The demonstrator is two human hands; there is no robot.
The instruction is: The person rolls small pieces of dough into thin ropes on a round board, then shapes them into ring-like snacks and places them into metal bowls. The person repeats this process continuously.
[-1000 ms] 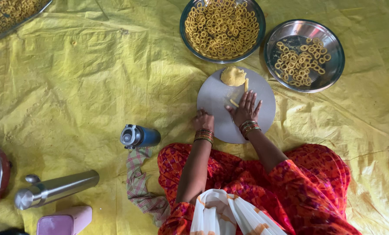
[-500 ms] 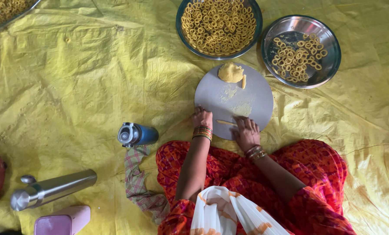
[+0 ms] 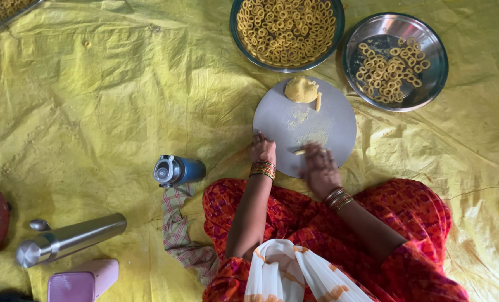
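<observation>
A round grey board (image 3: 333, 126) lies on the yellow sheet in front of me. A lump of yellow dough (image 3: 300, 89) and a small strip sit at its far edge. My right hand (image 3: 320, 168) lies flat on the board's near edge, blurred, pressing a thin roll of dough (image 3: 299, 151) that sticks out to its left. My left hand (image 3: 262, 149) rests on the board's near left rim, fingers curled, holding nothing that I can see. Bangles are on both wrists.
A steel bowl (image 3: 235, 33) heaped with dough rings and a steel plate (image 3: 435, 78) with fewer rings stand beyond the board. A blue bottle (image 3: 178, 170) lies left of my knee on a checked cloth (image 3: 178, 235). A steel flask (image 3: 70, 239) and pink box (image 3: 84, 281) lie lower left.
My right hand has drawn back from the middle of the board to its near edge, rolling the dough toward me. My left hand has stayed on the rim.
</observation>
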